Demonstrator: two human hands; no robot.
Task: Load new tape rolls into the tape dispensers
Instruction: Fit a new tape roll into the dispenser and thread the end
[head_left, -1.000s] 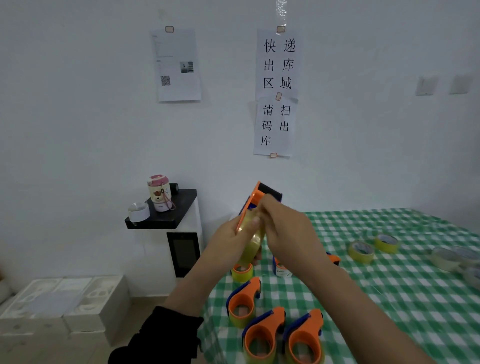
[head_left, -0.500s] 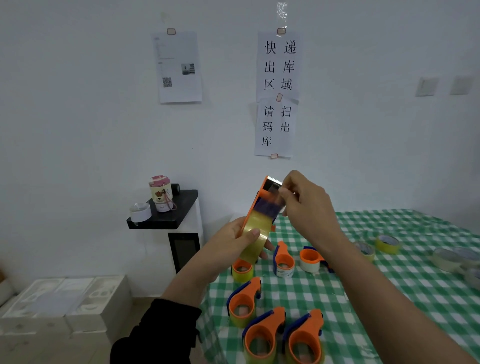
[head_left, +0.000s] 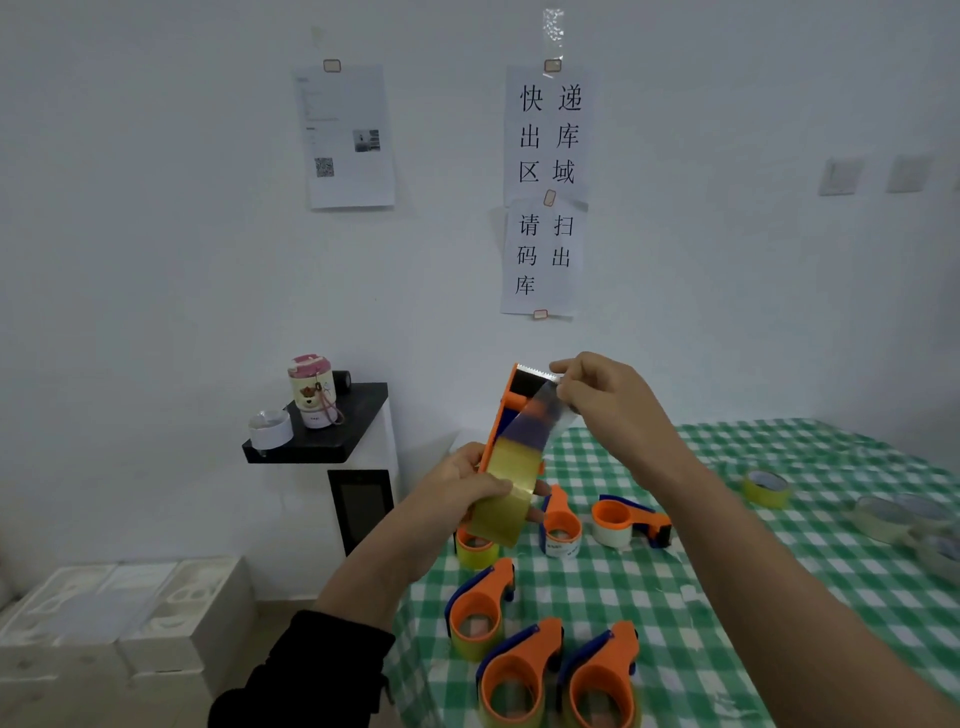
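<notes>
Midway, the tape end is being threaded.
At frame centre, an orange dispenser (head_left: 511, 415) with its yellow roll (head_left: 506, 493) is gripped by the left hand (head_left: 462, 491); the tape end (head_left: 545, 415) is pinched toward the cutter by the right hand (head_left: 605, 400). Loaded dispensers (head_left: 519, 670) are seen below, spare rolls (head_left: 766, 487) at right.

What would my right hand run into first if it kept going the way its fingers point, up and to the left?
Probably the serrated cutter blade of the orange dispenser. The right hand pinches the tape end just right of it. Beyond that, only the white wall, though depth is unclear.
</notes>
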